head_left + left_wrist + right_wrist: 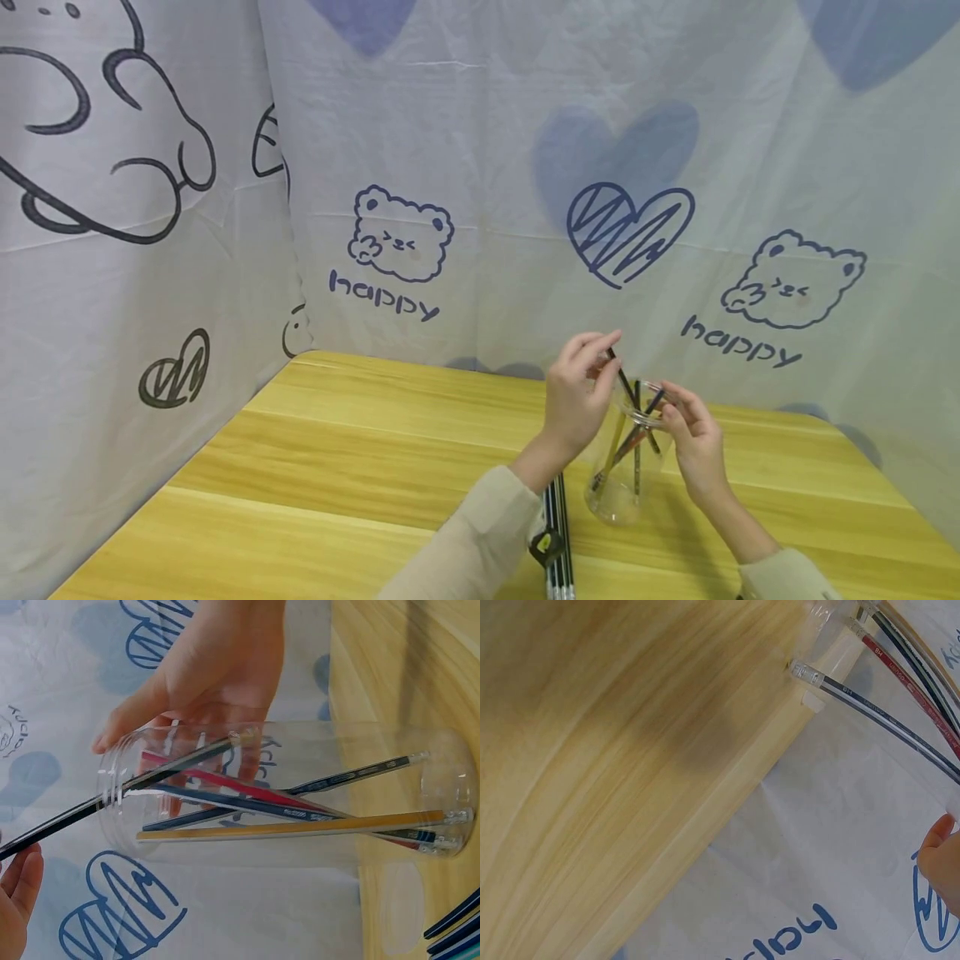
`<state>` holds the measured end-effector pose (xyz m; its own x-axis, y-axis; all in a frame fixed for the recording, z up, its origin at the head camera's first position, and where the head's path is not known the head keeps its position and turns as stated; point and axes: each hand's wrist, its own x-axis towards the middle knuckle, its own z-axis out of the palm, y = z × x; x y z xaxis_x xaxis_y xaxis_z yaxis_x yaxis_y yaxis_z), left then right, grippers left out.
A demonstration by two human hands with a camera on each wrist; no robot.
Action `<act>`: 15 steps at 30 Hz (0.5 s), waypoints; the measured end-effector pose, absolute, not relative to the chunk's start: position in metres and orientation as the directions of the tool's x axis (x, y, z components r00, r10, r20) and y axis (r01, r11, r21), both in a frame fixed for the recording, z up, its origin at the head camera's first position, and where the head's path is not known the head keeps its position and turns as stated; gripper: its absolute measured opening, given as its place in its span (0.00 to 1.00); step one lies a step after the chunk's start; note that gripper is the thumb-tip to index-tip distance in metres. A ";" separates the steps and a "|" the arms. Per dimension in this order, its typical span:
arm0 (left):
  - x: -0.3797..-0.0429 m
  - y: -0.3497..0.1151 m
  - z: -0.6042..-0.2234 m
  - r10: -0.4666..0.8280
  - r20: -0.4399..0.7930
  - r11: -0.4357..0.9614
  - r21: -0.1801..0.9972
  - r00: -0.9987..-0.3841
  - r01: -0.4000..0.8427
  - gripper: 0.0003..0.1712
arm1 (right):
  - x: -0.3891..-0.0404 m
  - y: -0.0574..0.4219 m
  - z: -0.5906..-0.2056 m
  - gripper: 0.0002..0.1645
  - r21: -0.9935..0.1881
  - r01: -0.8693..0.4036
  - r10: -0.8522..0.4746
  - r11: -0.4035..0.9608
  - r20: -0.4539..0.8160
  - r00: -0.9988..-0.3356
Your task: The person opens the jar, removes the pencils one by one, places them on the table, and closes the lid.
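A clear jar (617,504) stands on the table, with several pencils leaning inside it. Among these are a yellow pencil (315,826), a red pencil (225,777) and dark ones with eraser ends down. Above the mouth, my left hand (576,396) pinches a black pencil (56,825) near its upper end; its lower part slants down inside the jar. My right hand (697,446) holds the jar at its rim from the right, and in the left wrist view it shows behind the clear wall. Only a bit of that hand enters the right wrist view.
A row of dark striped pencils (562,579) lies on the wooden table (337,475) left of the jar, partly hidden by the left sleeve (480,533). White cloth (480,167) printed with hearts and bears hangs behind the table and along its left side.
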<state>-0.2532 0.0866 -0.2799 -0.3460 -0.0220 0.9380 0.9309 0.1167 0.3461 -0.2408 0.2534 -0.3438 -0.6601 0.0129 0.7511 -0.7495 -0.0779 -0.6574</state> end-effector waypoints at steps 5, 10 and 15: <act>-0.257 0.081 -0.277 -0.067 0.916 0.060 0.399 -0.395 0.915 0.22 | -0.240 0.253 -0.344 0.17 -0.659 -0.747 0.015 -0.081 0.749 -0.662; -0.254 0.074 -0.271 -0.107 0.902 0.016 0.423 -0.419 0.906 0.23 | -0.240 0.253 -0.344 0.17 -0.664 -0.744 0.020 -0.076 0.745 -0.667; -0.246 0.067 -0.262 -0.148 0.901 -0.006 0.411 -0.407 0.912 0.16 | -0.240 0.252 -0.343 0.17 -0.673 -0.737 0.029 -0.067 0.737 -0.675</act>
